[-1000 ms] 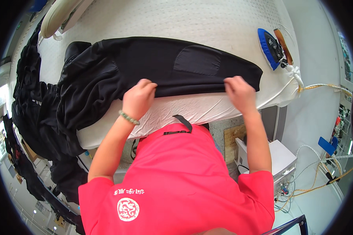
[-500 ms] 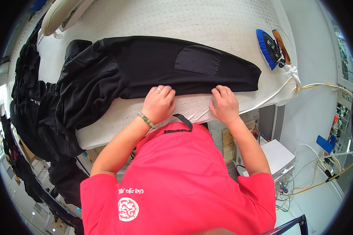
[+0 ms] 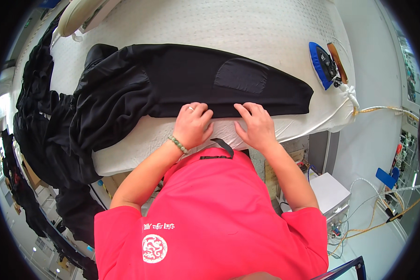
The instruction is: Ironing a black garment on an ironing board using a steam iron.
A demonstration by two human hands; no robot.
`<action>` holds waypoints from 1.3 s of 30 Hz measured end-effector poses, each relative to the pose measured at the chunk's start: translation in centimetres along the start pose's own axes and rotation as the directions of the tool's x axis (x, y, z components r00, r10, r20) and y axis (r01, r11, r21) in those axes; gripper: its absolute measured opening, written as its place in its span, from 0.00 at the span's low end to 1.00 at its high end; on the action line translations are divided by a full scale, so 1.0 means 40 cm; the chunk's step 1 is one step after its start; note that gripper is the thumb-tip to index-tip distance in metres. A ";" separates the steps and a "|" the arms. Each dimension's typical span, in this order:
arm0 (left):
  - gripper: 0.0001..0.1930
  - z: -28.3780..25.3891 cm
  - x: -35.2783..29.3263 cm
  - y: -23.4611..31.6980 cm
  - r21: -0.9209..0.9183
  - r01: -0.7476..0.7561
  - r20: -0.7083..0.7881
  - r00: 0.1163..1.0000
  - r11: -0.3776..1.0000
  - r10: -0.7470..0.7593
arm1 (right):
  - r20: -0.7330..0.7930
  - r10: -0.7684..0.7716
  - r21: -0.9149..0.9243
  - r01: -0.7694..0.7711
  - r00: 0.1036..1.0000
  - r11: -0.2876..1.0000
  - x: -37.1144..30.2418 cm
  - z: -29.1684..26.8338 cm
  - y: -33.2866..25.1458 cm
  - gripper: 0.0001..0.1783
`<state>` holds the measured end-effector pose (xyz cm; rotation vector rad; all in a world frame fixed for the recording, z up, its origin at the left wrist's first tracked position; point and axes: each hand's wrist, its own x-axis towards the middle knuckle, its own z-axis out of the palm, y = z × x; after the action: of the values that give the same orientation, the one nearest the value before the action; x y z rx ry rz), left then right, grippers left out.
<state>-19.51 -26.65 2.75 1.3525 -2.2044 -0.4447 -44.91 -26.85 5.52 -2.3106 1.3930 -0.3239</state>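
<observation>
One black garment (image 3: 186,74) is laid across the middle of the frame, its tapered end pointed right and its left part gathered in folds. A rounded patch (image 3: 241,75) is set into the cloth right of centre. The garment's lower edge is touched by the fingertips of both hands; the left hand (image 3: 192,126) and the right hand (image 3: 257,127) are held apart from each other, each loosely bent, with the thumb spread away from the fingers. A beaded bracelet (image 3: 178,144) is worn on the left wrist. The garment is supported by a white-covered table (image 3: 275,42). At upper right, a blue-edged iron (image 3: 323,65) is placed near the table's edge. More black cloth (image 3: 42,135) is heaped at left, and a padded arm (image 3: 77,21) is seen at upper left. A white box (image 3: 329,196) is positioned at lower right.
</observation>
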 end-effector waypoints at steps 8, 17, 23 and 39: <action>0.14 -0.087 -0.062 -0.075 0.139 0.102 -0.087 0.992 0.985 -0.090 | 0.134 -0.017 -0.035 0.022 0.991 0.999 0.006 0.018 -0.005 0.25; 0.12 -0.153 -0.142 -0.184 0.271 -0.031 0.090 0.996 0.962 0.006 | 0.140 -0.060 -0.023 0.064 0.988 0.998 0.034 0.025 -0.016 0.25; 0.21 -0.074 -0.062 -0.126 0.206 0.090 -0.007 0.996 0.974 -0.090 | 0.026 -0.267 0.011 0.267 0.963 0.964 0.156 0.145 -0.150 0.36; 0.29 0.143 0.042 0.000 -0.045 0.011 0.086 0.996 0.999 -0.007 | -0.162 0.671 0.352 -0.593 0.723 0.724 -0.119 -0.218 0.499 0.22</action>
<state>-23.46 -28.09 -1.48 1.3434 -2.2437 -0.5629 -66.33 -32.86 4.01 -1.4619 2.0380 -0.5932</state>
